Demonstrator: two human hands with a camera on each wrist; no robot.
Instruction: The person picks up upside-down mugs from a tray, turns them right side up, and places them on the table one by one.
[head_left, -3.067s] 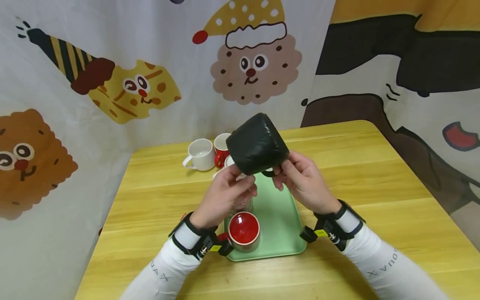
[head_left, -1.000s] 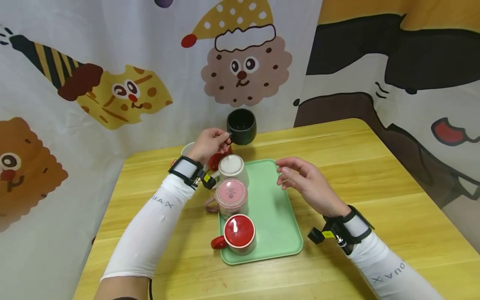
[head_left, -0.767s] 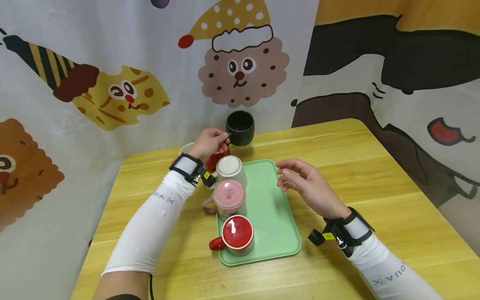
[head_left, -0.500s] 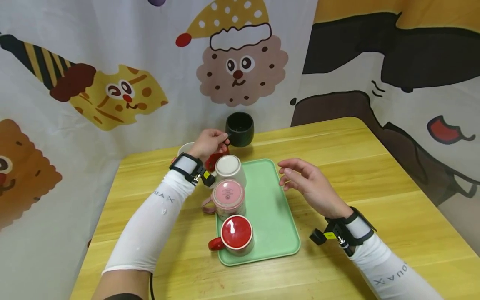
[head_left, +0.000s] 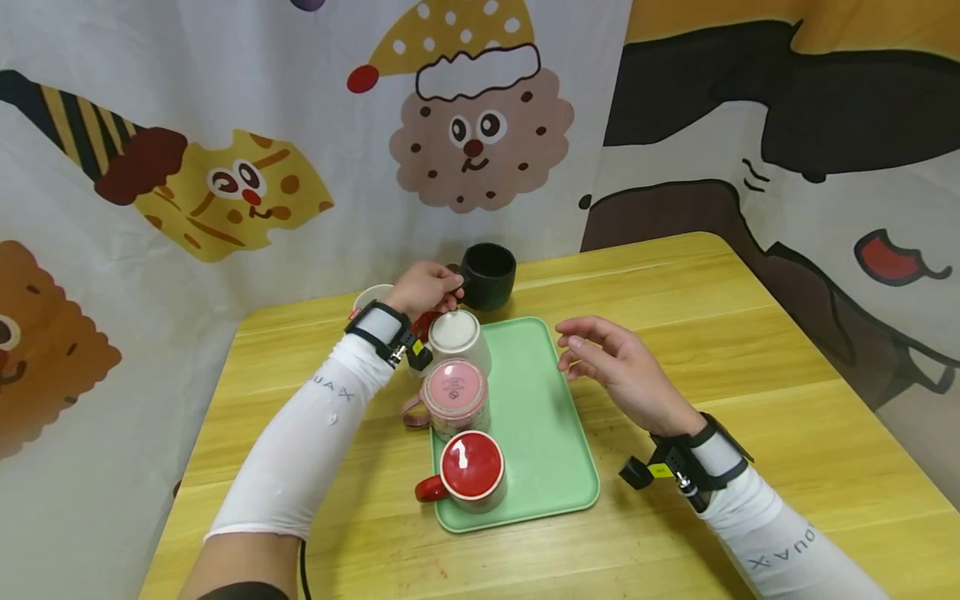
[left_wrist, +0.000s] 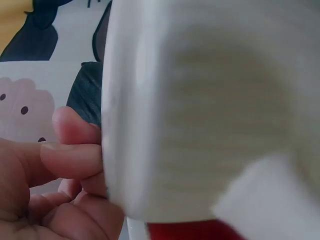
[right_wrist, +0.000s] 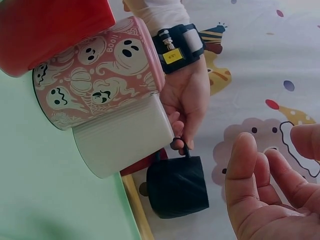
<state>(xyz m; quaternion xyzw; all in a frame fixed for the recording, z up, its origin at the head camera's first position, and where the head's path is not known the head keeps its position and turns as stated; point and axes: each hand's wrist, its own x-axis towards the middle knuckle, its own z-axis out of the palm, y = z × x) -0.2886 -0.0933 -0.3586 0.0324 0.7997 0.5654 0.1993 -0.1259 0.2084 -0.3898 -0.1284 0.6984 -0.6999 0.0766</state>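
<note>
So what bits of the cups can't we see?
Head view: most of the back white cup, behind the left hand and wristband.
Left wrist view: most of the black cup, behind a blurred white cup.
Right wrist view: the front red cup, cut off at the edge.

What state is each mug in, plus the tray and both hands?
Black mug: opening up, held.
Tray: partly covered.
Near white mug: upside down on tray.
Pink mug: upside down on tray.
Near red mug: on tray, way up unclear.
Rear white mug: mostly hidden.
Rear red mug: mostly hidden.
Left hand: pinching black mug's handle.
Right hand: relaxed, holding nothing.
</note>
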